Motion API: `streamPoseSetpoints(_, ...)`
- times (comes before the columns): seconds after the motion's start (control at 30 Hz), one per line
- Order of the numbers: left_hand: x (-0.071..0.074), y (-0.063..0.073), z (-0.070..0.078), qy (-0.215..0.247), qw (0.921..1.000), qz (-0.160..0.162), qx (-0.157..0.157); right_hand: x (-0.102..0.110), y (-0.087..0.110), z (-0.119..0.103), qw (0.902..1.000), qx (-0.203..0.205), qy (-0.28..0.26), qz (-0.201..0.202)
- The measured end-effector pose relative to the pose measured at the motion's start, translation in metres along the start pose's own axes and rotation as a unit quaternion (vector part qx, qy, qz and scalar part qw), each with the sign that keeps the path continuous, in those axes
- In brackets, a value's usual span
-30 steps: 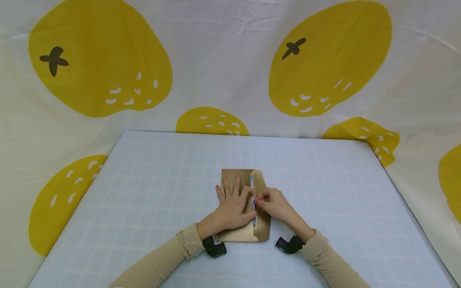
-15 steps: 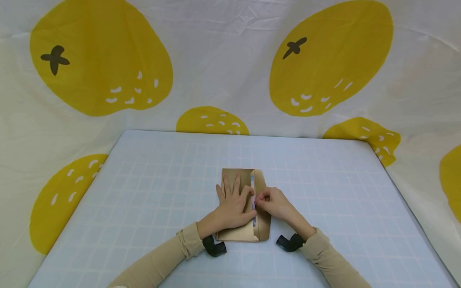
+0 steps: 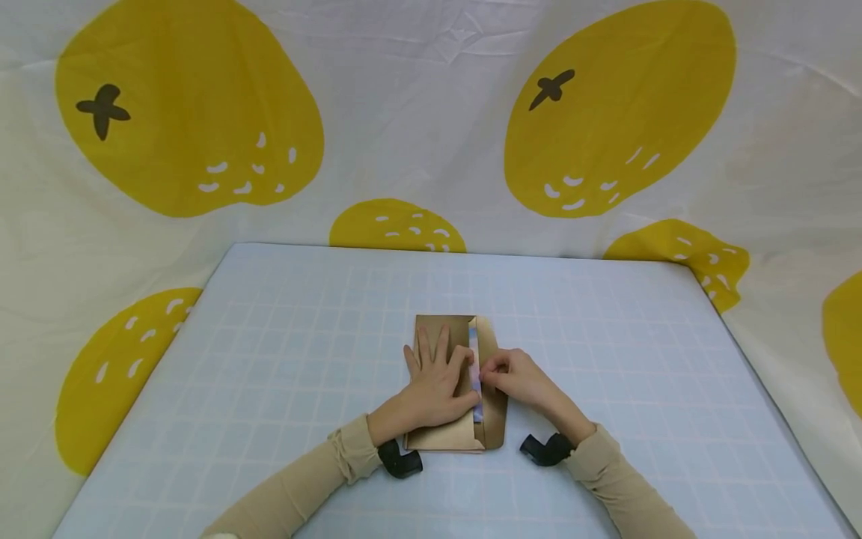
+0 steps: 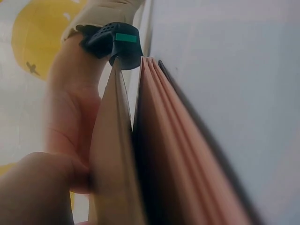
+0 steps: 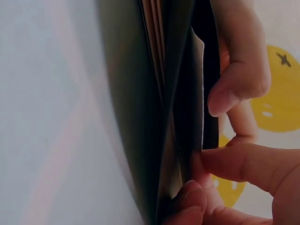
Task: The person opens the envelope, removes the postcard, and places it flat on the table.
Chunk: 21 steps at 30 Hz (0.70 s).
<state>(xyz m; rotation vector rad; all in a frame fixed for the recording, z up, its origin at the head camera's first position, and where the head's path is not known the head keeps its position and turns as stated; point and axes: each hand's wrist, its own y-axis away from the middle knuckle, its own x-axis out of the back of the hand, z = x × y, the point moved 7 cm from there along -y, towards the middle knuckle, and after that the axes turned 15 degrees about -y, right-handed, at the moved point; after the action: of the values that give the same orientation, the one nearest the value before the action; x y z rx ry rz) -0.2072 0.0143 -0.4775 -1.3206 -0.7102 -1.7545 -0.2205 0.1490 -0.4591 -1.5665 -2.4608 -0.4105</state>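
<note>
A brown paper envelope (image 3: 441, 440) lies in the middle of the table, its flap (image 3: 495, 419) folded out to the right. From its mouth shows a narrow strip of a blue and purple printed paper (image 3: 477, 412). My left hand (image 3: 431, 397) rests spread on the envelope, index fingertip and thumb at the mouth's edge. With thumb and fingertips, my right hand (image 3: 517, 374) pinches the printed paper's outer edge. The right wrist view shows this pinch close up, thumb (image 5: 239, 161) at the pale edge. Most of the paper is hidden inside the envelope.
Several more brown layers (image 4: 173, 131) lie stacked beneath the top one in the left wrist view. A pale blue checked cloth covers the table (image 3: 283, 359). Behind it hangs a white curtain (image 3: 417, 112) with yellow fruit prints. Each wrist carries a black camera mount (image 3: 547, 450).
My right hand has shifted slightly to the right, and a wider strip of the printed paper shows at the envelope's mouth. The left hand has stayed in place.
</note>
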Motion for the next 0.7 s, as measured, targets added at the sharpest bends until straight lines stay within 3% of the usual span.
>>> streamPoseSetpoints(0.33,0.0003,-0.0002,-0.0012,0.005,1.0000,0.002,-0.003,0.0040,-0.0001,0.0085,0.9977,-0.046,-0.049,0.001)
streamPoseSetpoints(0.7,-0.0023,0.0002,-0.0011,-0.002,1.0000,0.001,-0.006,0.0016,-0.0012,0.0066,0.9991,-0.026,-0.031,0.010)
